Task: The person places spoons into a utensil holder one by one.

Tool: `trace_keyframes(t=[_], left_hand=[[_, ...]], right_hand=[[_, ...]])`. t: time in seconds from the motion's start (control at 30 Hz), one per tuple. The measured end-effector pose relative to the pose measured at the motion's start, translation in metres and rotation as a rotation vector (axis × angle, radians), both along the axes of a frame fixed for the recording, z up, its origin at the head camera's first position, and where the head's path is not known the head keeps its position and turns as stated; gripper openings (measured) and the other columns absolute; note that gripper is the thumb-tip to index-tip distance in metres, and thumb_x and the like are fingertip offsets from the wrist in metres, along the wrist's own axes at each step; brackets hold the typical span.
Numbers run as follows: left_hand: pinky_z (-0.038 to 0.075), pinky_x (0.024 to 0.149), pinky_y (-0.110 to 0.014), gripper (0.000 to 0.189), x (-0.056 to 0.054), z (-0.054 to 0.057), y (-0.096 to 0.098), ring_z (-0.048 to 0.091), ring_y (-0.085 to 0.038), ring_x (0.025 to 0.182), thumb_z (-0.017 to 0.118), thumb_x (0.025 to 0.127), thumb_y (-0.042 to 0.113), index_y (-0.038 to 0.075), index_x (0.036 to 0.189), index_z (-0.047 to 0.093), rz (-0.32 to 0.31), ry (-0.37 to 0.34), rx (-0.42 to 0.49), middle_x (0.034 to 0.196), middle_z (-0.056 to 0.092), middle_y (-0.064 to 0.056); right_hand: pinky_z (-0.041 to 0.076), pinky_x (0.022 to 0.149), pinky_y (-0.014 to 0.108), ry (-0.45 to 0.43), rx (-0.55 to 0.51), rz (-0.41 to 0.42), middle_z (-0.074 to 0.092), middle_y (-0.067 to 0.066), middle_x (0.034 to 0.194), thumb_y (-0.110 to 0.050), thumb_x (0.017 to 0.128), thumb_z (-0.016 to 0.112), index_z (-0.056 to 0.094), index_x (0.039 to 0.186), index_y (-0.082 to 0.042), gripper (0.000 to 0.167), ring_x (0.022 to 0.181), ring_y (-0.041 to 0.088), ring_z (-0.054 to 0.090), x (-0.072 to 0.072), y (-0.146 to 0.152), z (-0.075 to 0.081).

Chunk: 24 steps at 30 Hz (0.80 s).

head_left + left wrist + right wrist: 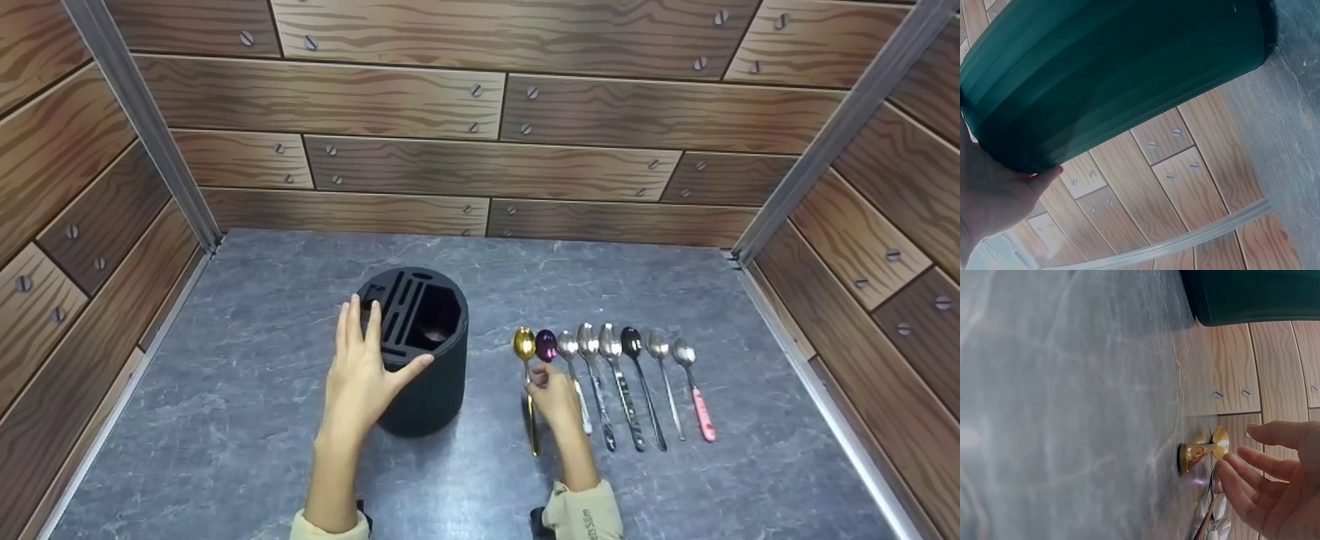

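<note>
My left hand point(360, 386) lies spread over the near left of a dark green cylindrical holder point(426, 397), its fingers straight and thumb at the rim. Slots and a larger opening are cut into the holder's black top. Close over the row of spoons is my right hand point(556, 397), nearest to a gold spoon point(524, 343) and a purple spoon point(546, 345). In the right wrist view, its thumb and fingers point(1266, 464) stand apart with nothing between them, beside the gold spoon's bowl. The purple spoon's handle is hidden under this hand.
Right of the purple spoon lie several more, among them a black spoon point(631, 342) and one with a pink handle point(701, 412). All rest on a grey marbled table point(225, 420). Wood-patterned walls point(480, 105) with metal corner rails enclose it on the back and sides.
</note>
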<state>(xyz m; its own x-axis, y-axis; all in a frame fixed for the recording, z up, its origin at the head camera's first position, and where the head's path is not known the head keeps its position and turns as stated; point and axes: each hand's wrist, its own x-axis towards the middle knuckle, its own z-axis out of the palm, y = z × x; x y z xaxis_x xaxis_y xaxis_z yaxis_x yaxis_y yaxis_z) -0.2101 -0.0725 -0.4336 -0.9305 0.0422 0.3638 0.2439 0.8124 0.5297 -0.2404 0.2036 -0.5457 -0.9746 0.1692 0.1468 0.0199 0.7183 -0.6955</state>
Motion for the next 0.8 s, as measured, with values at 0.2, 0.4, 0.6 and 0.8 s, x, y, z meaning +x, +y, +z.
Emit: trace_keyframes(t=[0.2, 0.4, 0.6, 0.8], left_hand=[[0.04, 0.09, -0.053, 0.104, 0.0008, -0.0001, -0.0006, 0.0, -0.03, 0.137, 0.053, 0.072, 0.072, 0.002, 0.144, 0.024, -0.002, 0.0, -0.001, 0.151, 0.005, -0.018], [0.037, 0.093, -0.053, 0.104, -0.0001, 0.0001, -0.0005, 0.0, -0.029, 0.137, 0.053, 0.073, 0.071, 0.001, 0.144, 0.024, -0.01, 0.007, -0.003, 0.151, 0.006, -0.018], [0.036, 0.093, -0.053, 0.104, 0.0001, -0.001, -0.0006, 0.001, -0.031, 0.137, 0.054, 0.073, 0.071, 0.001, 0.144, 0.025, -0.01, 0.013, 0.002, 0.15, 0.007, -0.019], [0.038, 0.092, -0.053, 0.103, -0.0002, -0.0011, -0.0012, 0.003, -0.031, 0.137, 0.054, 0.073, 0.07, 0.0, 0.144, 0.025, -0.008, 0.023, 0.007, 0.15, 0.008, -0.019]], right_hand=[[0.048, 0.068, 0.041, -0.083, 0.023, -0.001, 0.065, 0.009, 0.077, -0.008, 0.075, 0.069, 0.063, 0.099, 0.005, 0.028, 0.073, 0.028, 0.061, 0.0026, -0.002, -0.0019], [0.048, 0.072, 0.043, -0.127, 0.049, -0.009, 0.066, 0.013, 0.081, -0.011, 0.075, 0.069, 0.063, 0.099, 0.006, 0.029, 0.079, 0.031, 0.062, 0.0033, -0.0046, -0.0005], [0.047, 0.072, 0.045, -0.138, 0.091, -0.032, 0.065, 0.015, 0.083, -0.009, 0.074, 0.069, 0.064, 0.093, 0.004, 0.024, 0.082, 0.036, 0.06, 0.0006, -0.0062, -0.0018], [0.047, 0.065, 0.046, -0.143, 0.133, -0.074, 0.064, 0.018, 0.08, -0.007, 0.072, 0.067, 0.064, 0.085, 0.002, 0.016, 0.076, 0.037, 0.06, -0.004, -0.0093, -0.0039]])
